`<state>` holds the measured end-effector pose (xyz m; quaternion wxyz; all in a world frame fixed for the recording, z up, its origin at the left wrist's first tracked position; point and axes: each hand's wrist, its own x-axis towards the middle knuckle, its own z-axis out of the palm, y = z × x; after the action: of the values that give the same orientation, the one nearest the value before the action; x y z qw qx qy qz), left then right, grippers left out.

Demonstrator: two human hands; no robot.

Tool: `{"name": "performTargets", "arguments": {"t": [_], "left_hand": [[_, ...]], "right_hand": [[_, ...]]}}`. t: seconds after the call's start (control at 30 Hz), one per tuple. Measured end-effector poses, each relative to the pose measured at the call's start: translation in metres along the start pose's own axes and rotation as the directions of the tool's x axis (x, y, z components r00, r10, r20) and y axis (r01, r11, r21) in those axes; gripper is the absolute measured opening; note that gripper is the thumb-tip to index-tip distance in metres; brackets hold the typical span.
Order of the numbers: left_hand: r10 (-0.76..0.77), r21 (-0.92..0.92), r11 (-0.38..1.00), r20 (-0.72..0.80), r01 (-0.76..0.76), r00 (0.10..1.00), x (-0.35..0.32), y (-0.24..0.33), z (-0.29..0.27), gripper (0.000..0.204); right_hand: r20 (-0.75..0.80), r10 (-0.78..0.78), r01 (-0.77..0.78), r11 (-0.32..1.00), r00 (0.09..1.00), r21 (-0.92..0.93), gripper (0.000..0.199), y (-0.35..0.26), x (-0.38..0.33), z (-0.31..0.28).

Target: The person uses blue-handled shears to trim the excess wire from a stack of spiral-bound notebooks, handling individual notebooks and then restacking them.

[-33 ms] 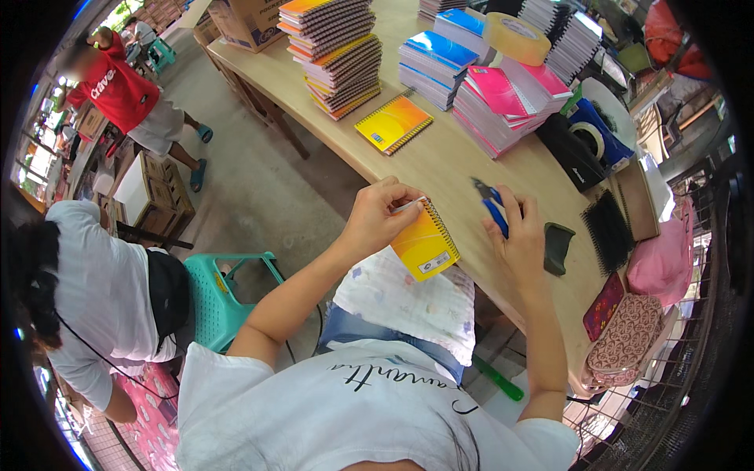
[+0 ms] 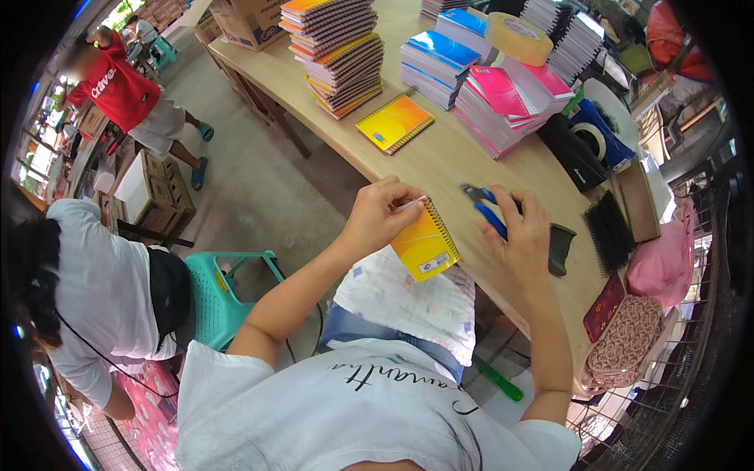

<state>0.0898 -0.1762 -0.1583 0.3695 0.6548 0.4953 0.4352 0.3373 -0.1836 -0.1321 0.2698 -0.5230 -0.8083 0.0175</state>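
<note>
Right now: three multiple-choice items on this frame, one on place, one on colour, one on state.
1. Where does the single yellow-orange notebook lie?
A. on the wooden table
B. on the teal stool
C. on the floor

2. What colour are the handles of the pliers?
A. red
B. blue
C. green

3. What is the left hand doing?
A. resting flat
B. hanging free
C. gripping the small spiral notebook

Answers: 1 A, it lies flat on the tabletop by the stacks. 2 B, blue handles show in the right hand. 3 C, its fingers close on the notebook's top edge.
</note>
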Motion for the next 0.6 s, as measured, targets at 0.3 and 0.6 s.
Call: {"name": "performTargets", "arguments": {"t": [0.3, 0.6], "left_hand": [[-0.056, -0.022, 0.998, 0.014, 0.056, 0.998, 0.004, 0.000, -0.006, 0.016], [-0.044, 0.032, 0.999, -0.001, 0.044, 0.999, 0.005, 0.004, -0.012, 0.017]], "right_hand": [[-0.048, -0.580, 0.521, 0.762, 0.813, -0.386, 0.029, -0.035, 0.041, -0.021], [0.051, -0.485, 0.478, 0.831, 0.873, -0.283, 0.030, -0.040, 0.040, -0.018]]}}
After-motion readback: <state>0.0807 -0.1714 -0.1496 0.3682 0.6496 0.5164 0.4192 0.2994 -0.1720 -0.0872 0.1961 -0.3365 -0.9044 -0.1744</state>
